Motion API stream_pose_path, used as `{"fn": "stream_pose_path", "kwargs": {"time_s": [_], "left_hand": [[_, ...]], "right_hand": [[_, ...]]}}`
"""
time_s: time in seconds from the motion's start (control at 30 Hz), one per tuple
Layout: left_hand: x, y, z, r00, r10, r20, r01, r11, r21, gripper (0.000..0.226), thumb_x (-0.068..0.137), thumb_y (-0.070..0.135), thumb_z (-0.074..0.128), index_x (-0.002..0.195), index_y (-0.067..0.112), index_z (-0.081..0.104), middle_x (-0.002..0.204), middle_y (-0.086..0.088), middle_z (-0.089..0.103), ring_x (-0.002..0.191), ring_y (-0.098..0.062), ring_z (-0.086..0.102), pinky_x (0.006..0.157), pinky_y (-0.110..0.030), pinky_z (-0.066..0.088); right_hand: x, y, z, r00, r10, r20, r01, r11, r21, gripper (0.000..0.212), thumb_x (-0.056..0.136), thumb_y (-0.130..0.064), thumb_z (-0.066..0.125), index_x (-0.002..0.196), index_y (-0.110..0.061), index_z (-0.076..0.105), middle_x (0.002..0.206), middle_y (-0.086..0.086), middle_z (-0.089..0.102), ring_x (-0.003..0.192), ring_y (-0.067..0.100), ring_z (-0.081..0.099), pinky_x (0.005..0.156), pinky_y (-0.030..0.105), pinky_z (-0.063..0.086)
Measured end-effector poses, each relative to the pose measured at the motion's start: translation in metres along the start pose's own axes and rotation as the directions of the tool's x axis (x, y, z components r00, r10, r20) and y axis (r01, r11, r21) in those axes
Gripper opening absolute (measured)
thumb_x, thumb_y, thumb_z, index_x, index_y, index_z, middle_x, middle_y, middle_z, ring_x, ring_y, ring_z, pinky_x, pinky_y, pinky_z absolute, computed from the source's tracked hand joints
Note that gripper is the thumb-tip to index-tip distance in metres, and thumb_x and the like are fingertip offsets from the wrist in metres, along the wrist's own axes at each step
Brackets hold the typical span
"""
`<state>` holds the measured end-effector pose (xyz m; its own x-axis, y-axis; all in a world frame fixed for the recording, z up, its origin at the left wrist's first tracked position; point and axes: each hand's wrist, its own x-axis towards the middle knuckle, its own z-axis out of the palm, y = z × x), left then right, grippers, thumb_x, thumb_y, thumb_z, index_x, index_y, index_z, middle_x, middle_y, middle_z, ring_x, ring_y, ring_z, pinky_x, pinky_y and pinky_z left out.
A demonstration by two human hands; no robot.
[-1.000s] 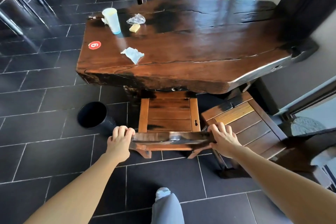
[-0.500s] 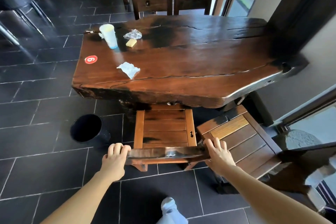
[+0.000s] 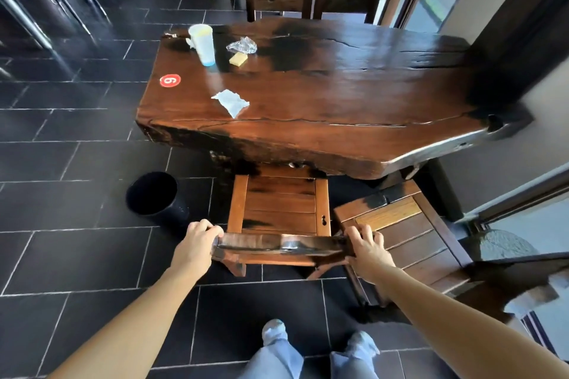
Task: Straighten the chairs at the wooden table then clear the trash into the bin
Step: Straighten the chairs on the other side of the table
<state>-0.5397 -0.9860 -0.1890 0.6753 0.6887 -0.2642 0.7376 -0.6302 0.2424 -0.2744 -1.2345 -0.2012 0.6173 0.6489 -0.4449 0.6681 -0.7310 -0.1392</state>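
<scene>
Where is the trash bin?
The bin stands on the dark floor at the left of the head view, beside the table's near left corner and just left of the chair being held.

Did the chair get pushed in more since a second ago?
Yes. The wooden slatted chair slid forward, its seat now farther beneath the dark slab table. The left hand and right hand still grip its backrest. The black round bin, plastic cup, crumpled napkin and angled second chair haven't moved.
</scene>
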Motion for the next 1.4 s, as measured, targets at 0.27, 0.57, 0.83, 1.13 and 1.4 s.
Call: {"fn": "stream_pose_path", "kwargs": {"time_s": [0.27,0.57,0.83,1.13,1.4], "left_hand": [[0.0,0.003,-0.003,1.0,-0.024,0.006,0.024,0.999,0.034,0.044,0.079,-0.002,0.062,0.11,0.028,0.054,0.116,0.008,0.044,0.115,-0.015,0.038,0.058,-0.027,0.037],[0.01,0.015,-0.012,0.994,0.036,0.107,-0.049,0.992,0.119,0.044,0.078,0.015,0.069,0.115,0.032,0.051,0.117,0.007,0.044,0.113,-0.015,0.038,0.061,-0.026,0.038],[0.012,0.032,-0.005,0.993,0.007,0.116,-0.019,0.994,0.109,0.047,0.078,0.012,0.069,0.116,0.028,0.047,0.118,0.004,0.041,0.112,-0.015,0.038,0.061,-0.025,0.039],[0.015,0.045,0.009,0.98,-0.138,0.143,0.11,0.976,0.185,0.065,0.076,0.0,0.064,0.128,0.021,0.031,0.131,-0.007,0.029,0.119,-0.025,0.029,0.085,-0.041,0.049],[0.02,0.041,0.01,0.975,-0.129,0.183,0.1,0.982,0.158,0.062,0.078,0.007,0.063,0.129,0.021,0.03,0.136,-0.008,0.025,0.123,-0.026,0.027,0.092,-0.044,0.045]], "right_hand": [[0.005,0.012,0.007,0.993,-0.093,-0.067,0.093,0.996,-0.005,0.052,0.087,-0.027,0.062,0.129,-0.026,0.032,0.142,0.004,0.021,0.125,0.033,0.024,0.098,0.051,0.043],[0.019,0.03,-0.001,0.977,-0.171,-0.124,0.163,0.984,-0.073,0.04,0.083,-0.027,0.063,0.117,-0.03,0.041,0.141,0.003,0.027,0.125,0.031,0.024,0.108,0.047,0.026],[0.028,0.039,-0.02,0.989,-0.145,-0.04,0.143,0.989,-0.04,0.038,0.085,-0.027,0.063,0.114,-0.033,0.04,0.132,0.0,0.032,0.123,0.028,0.028,0.098,0.043,0.043],[0.023,0.029,-0.014,0.996,-0.061,-0.066,0.06,0.998,-0.012,0.047,0.086,-0.026,0.063,0.122,-0.031,0.035,0.131,0.001,0.029,0.12,0.029,0.029,0.086,0.041,0.051],[0.021,0.026,-0.017,0.998,-0.047,-0.047,0.044,0.996,-0.075,0.054,0.083,-0.027,0.065,0.125,-0.03,0.031,0.127,0.002,0.032,0.117,0.029,0.034,0.081,0.039,0.054]]}}
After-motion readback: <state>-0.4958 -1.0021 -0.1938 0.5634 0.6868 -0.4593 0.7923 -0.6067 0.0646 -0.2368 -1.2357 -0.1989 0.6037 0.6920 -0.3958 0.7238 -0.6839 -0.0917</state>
